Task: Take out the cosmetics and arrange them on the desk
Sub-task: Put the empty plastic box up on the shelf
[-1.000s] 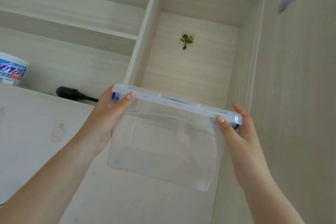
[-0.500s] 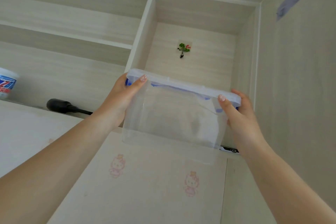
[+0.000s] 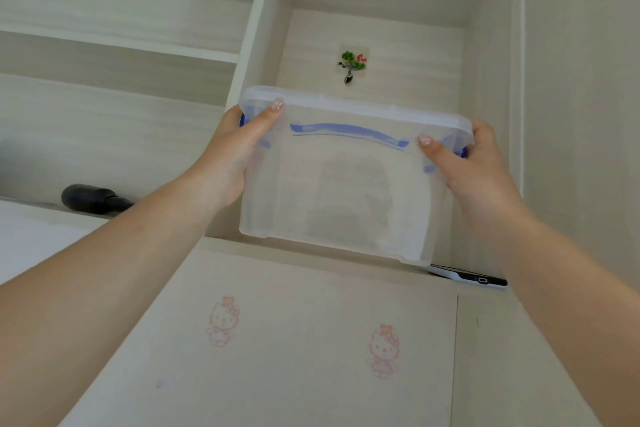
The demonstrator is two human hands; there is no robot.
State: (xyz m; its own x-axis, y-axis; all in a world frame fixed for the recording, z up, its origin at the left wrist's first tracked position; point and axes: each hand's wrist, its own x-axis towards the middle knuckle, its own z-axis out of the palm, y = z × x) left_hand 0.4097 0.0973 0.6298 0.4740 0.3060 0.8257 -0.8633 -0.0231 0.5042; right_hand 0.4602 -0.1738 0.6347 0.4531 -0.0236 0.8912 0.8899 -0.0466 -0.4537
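Note:
A clear plastic storage box (image 3: 343, 191) with a lid and blue handle and clips is held up at the mouth of a tall shelf compartment. My left hand (image 3: 239, 149) grips its left end, thumb on the front wall near the lid. My right hand (image 3: 471, 163) grips its right end the same way. The box looks empty through its walls; no cosmetics are in view.
A black-and-white flat device (image 3: 467, 277) lies on the compartment floor under the box's right corner. A black cylindrical object (image 3: 90, 198) lies on the shelf to the left. A small hook sticker (image 3: 351, 62) is on the back panel. A light wooden surface with cartoon prints (image 3: 298, 340) spreads below.
Both hands have carried the box farther forward and up toward the tall compartment. The view tilted down, and the white tub at the left left the frame.

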